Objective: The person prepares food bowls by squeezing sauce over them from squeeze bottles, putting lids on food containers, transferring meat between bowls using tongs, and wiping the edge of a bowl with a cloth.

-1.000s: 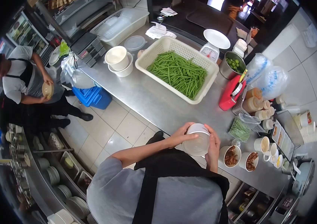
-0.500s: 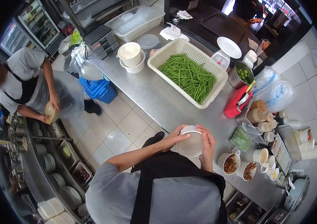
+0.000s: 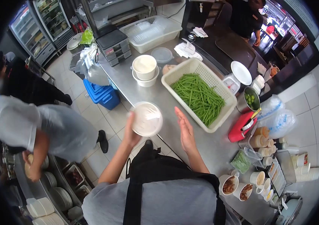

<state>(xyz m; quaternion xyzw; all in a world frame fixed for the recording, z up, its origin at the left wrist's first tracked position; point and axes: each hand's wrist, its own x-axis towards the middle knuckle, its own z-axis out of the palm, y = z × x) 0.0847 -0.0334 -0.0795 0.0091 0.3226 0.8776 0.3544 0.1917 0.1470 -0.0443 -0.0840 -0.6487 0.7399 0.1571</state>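
Note:
A round white tub (image 3: 147, 119) with a pale lid is held in my left hand (image 3: 131, 129), its fingers wrapped round the tub's left side. My right hand (image 3: 185, 129) is raised to the right of the tub, apart from it, palm turned inward and fingers stretched out with nothing in them. Beyond my hands, a cream basket (image 3: 168, 77) of green beans (image 3: 199, 95) rests on the steel counter (image 3: 155, 95). Two stacked white tubs (image 3: 144, 69) stand to the basket's left.
A red container (image 3: 238, 129), sauce bottles (image 3: 259, 141) and two tubs of browned food (image 3: 229, 185) line the right side. A kitchen scale (image 3: 231, 84) stands behind the basket. Co-workers (image 3: 61, 127) are at the left; another person (image 3: 245, 18) stands beyond the counter.
The tub has moved left and farther forward with my left hand. My right hand has let go of it and opened. The co-worker at the left has bent down over the side shelf.

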